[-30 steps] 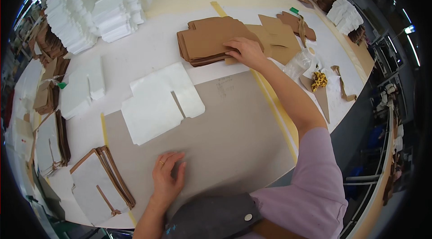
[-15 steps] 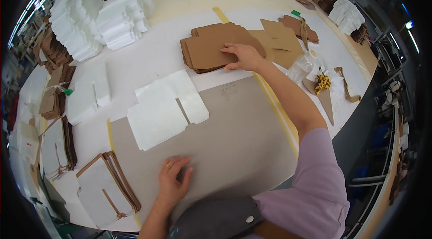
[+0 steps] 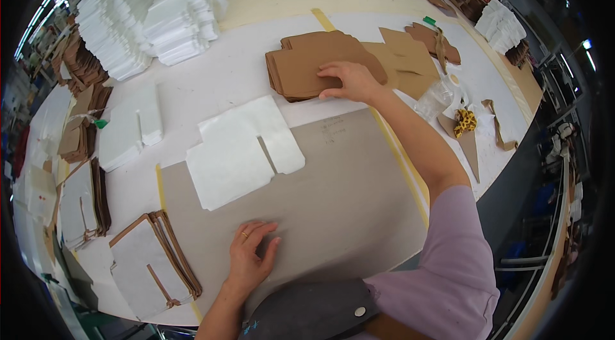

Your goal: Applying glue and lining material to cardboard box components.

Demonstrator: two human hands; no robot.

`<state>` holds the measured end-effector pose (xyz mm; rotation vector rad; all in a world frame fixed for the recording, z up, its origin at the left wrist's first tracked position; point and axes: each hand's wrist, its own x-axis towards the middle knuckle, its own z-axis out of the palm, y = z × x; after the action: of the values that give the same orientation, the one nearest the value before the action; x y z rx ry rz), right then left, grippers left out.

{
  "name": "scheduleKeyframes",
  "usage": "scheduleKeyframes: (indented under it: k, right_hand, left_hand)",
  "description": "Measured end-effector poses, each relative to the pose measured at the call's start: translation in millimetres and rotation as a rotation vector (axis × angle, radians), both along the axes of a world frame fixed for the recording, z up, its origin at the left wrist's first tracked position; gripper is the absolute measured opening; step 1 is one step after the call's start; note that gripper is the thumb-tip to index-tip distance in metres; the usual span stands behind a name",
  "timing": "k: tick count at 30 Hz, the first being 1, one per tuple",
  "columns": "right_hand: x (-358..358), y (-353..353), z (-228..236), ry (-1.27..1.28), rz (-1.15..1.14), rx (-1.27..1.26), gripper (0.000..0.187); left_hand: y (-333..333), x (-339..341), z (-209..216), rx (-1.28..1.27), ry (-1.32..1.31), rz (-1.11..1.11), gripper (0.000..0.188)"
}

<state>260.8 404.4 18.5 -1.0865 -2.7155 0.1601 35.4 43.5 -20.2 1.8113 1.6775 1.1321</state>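
My right hand (image 3: 351, 80) lies on the front right part of a stack of brown cut pieces (image 3: 307, 61). Its fingers bend loosely over the top piece, with the thumb apart near the stack's front edge. Before me, a white notched piece with a slit (image 3: 237, 154) lies partly on a grey-brown board (image 3: 346, 199). My left hand (image 3: 253, 250) is over the near left of this board. Its fingers are half curled, the thumb stands apart, and nothing shows in it.
Stacks of white pieces (image 3: 115, 26) rise at the far left. Brown-edged pieces (image 3: 154, 266) lie at the near left, a white pile (image 3: 131, 128) beyond them. On the right are tan sheets (image 3: 407, 61), a clear plastic bottle (image 3: 435, 98) and a yellow-black patterned scrunchie-like thing (image 3: 465, 122).
The whole view has shifted slightly, moving the table's contents a little to the right in the picture. My right hand sits marginally farther left on the brown stack. My left hand keeps its pose.
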Motion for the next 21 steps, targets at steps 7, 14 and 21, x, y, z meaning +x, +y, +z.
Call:
scheduleKeyframes:
  k: [7, 14, 21]
  right_hand:
    - [-18, -8, 5, 0.105, -0.199, -0.083, 0.057]
    - [15, 74, -10, 0.138, -0.728, -0.085, 0.074]
    - [36, 107, -1, 0.369, -0.967, -0.376, 0.07]
  left_hand:
    - [2, 1, 1, -0.023, -0.022, -0.014, 0.023]
    - [-3, -2, -2, -0.021, 0.01, -0.019, 0.023]
    - [3, -1, -1, -0.021, 0.043, -0.04, 0.024]
